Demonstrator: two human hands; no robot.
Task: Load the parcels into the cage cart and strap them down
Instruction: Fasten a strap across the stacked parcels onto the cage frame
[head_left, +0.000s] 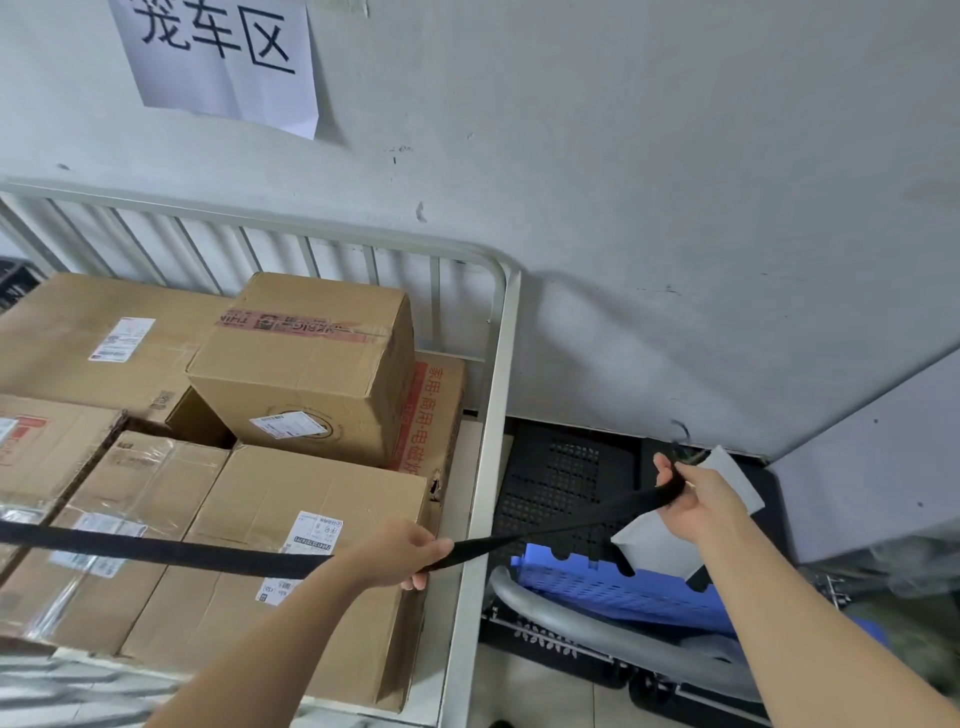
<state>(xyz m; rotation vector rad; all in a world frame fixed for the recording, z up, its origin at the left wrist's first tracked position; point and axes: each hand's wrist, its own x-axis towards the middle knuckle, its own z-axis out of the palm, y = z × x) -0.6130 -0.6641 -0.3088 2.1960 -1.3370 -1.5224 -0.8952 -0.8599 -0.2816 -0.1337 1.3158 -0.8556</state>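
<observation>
Several brown cardboard parcels sit packed inside the white cage cart, one box stacked on top of the others. A black strap runs flat across the front parcels from the left edge of view. My left hand grips the strap just inside the cart's right rail. The strap continues over the rail to my right hand, which holds its end out beyond the cart, above the floor.
A grey wall with a paper sign stands right behind the cart. To the right of the cart, black perforated crates, a blue crate, a grey tube and a white padded envelope crowd the floor.
</observation>
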